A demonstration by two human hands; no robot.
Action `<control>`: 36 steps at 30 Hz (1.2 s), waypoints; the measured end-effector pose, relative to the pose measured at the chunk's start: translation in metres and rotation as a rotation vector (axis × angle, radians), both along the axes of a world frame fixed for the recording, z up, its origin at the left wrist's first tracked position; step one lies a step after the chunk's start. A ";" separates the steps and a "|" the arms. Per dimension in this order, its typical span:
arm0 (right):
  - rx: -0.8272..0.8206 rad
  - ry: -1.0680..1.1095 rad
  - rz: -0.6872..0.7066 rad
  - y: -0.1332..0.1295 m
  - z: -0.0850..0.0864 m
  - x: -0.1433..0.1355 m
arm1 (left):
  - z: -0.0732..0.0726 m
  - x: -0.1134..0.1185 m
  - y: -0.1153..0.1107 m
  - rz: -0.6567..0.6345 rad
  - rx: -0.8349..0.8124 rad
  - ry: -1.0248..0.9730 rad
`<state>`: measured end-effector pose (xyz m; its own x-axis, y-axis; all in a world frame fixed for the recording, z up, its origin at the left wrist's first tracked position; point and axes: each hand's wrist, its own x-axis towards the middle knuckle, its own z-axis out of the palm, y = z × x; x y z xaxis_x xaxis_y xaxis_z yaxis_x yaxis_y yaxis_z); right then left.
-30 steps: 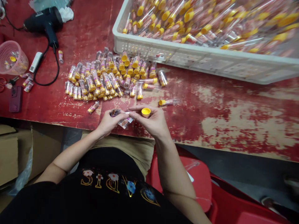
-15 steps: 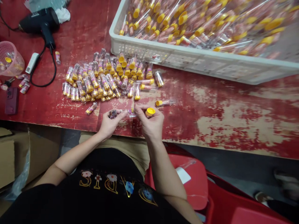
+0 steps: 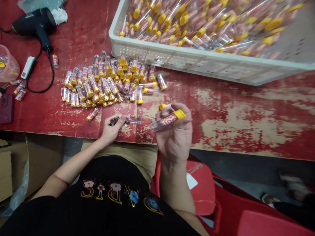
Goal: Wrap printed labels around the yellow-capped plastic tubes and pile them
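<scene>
My right hand (image 3: 173, 134) is raised over the table's front edge, closed on a clear tube (image 3: 167, 122) with a yellow cap and pink-and-white contents. The tube lies slantwise across the fingers, cap to the upper right. To the left, my left hand (image 3: 112, 129) is closed round a small bunch of printed clear film sleeves (image 3: 114, 121), partly hidden by the fingers. More printed film (image 3: 134, 117) shows just beyond its thumb. Another yellow-capped tube (image 3: 162, 106) lies partly behind my right hand. Ahead sits a pile of short labelled, yellow-capped tubes (image 3: 105, 86).
A white perforated crate (image 3: 172, 54) full of yellow-capped tubes stands at the back right. At the left are a black heat gun (image 3: 36, 24) with its cord, a pink basket (image 3: 12, 67) and a phone (image 3: 6, 108). A red chair (image 3: 201, 196) is beside me.
My right hand has lifted and moved right, away from the left hand, turning the tube from upright-looking to slanted. My left hand stays low with the sleeves. The view has shifted slightly.
</scene>
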<state>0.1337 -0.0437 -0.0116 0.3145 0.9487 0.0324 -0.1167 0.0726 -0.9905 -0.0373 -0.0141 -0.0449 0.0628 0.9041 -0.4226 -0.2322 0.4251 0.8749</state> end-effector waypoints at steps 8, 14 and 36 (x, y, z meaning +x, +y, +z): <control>-0.010 0.039 -0.009 0.000 -0.011 -0.003 | -0.003 -0.005 -0.004 -0.098 0.051 -0.018; 0.039 -0.052 0.025 -0.003 -0.018 0.004 | -0.008 -0.007 0.000 -0.128 0.056 -0.027; 0.084 -0.084 0.116 -0.035 -0.022 -0.012 | 0.030 0.015 -0.003 -0.100 -0.151 -0.338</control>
